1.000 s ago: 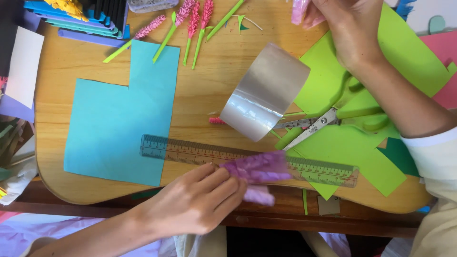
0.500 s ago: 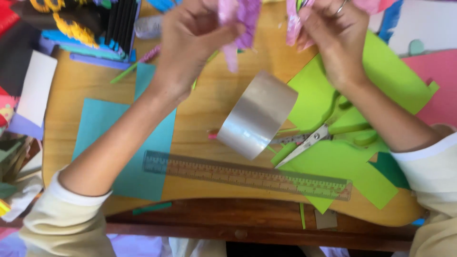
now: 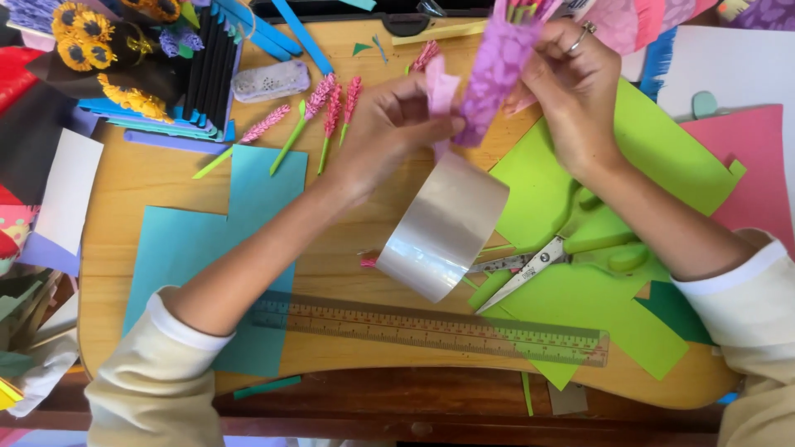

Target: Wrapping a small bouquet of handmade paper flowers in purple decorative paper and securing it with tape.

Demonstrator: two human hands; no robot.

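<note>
Over the cluttered wooden desk (image 3: 166, 178), both hands had risen from the ruler (image 3: 431, 329): left hand (image 3: 389, 124) and right hand (image 3: 571, 91) pinched the purple paper strip (image 3: 497, 66) above the tape roll (image 3: 443, 223), wrapping apparently underway.

Tape roll (image 3: 443, 225), scissors (image 3: 530, 265), ruler (image 3: 431, 329), blue paper (image 3: 203, 257).

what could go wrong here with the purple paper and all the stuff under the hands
The fringed purple paper strip, pinched between left hand and right hand, looks thin and may tear if pulled. The clear tape roll stands tilted right under the forearms, so a nudge could roll it. The green-handled scissors lie partly open nearby.
</note>
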